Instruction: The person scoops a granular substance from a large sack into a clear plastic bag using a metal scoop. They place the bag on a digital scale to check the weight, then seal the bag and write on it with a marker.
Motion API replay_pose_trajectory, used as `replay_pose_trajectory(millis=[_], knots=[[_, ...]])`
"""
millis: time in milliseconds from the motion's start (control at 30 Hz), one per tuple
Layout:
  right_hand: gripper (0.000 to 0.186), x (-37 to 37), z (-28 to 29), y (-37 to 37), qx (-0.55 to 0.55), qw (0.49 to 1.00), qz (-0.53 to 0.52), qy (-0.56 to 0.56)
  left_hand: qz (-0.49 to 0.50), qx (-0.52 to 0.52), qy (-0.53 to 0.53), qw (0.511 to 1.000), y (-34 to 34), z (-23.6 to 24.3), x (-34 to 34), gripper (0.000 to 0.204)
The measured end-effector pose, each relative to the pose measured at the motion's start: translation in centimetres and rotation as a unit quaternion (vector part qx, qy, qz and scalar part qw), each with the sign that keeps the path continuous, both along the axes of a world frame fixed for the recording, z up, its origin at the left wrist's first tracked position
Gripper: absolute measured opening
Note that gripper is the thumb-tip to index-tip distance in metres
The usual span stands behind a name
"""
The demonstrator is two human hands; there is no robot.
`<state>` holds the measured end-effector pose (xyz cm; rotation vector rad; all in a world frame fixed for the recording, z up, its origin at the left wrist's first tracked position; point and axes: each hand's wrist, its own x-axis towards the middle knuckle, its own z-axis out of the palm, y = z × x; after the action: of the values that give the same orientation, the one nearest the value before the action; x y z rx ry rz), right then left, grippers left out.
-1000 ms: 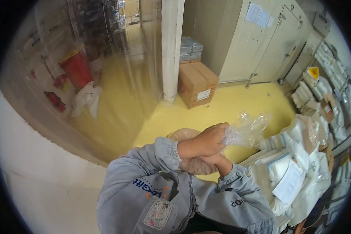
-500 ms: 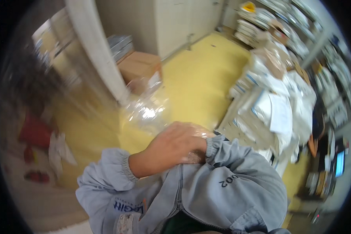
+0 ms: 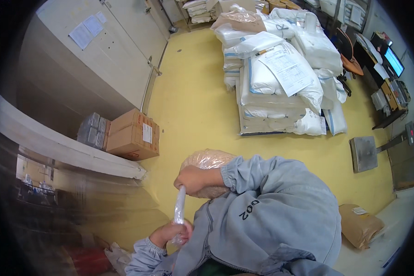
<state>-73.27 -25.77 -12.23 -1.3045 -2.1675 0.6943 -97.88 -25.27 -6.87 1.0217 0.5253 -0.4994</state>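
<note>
A clear plastic bag (image 3: 209, 158) with brownish contents is in front of my body, partly covered by my right forearm. Its neck is drawn into a tight twisted strand (image 3: 179, 206) that runs down toward me. My right hand (image 3: 192, 179) is closed around the top of this strand, beside the filled part. Lower and to the left, my left hand (image 3: 172, 233) grips the strand's other end near my jacket. The bag's underside is hidden behind my arm and jacket.
White sacks (image 3: 280, 78) are stacked high ahead, with papers and a pen on top. A cardboard box (image 3: 133, 134) stands left by a doorway. On the right are a floor scale (image 3: 364, 154), a brown paper sack (image 3: 361, 225) and a desk with a lit screen (image 3: 393, 61).
My hands have moved from close together to apart, stretching the plastic between them. The loose, spread plastic is now a twisted strand. My view has turned and sharpened.
</note>
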Motion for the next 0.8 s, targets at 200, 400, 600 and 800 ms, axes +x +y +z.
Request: replay_pose_trajectory(millis=[200,400,600,800], knots=[[0.032,-0.9,-0.8,1.0,0.054,0.987,0.074,0.131,-0.138,0.603,-0.248,0.746,-3.0,6.1,9.1,0.061],[0.047,-3.3,-2.8,1.1,0.061,0.983,-0.077,0.155,0.018,0.78,-0.065,0.622,-1.1,1.0,6.5,0.064],[0.054,-3.9,1.3,-0.1,-0.066,0.984,-0.083,0.146,-0.098,0.81,0.158,0.557,-1.3,1.9,6.5,0.05],[0.041,-4.3,-3.3,-0.6,0.143,0.975,0.155,0.073,-0.084,0.648,0.105,0.749,0.1,-5.6,0.8,0.034]])
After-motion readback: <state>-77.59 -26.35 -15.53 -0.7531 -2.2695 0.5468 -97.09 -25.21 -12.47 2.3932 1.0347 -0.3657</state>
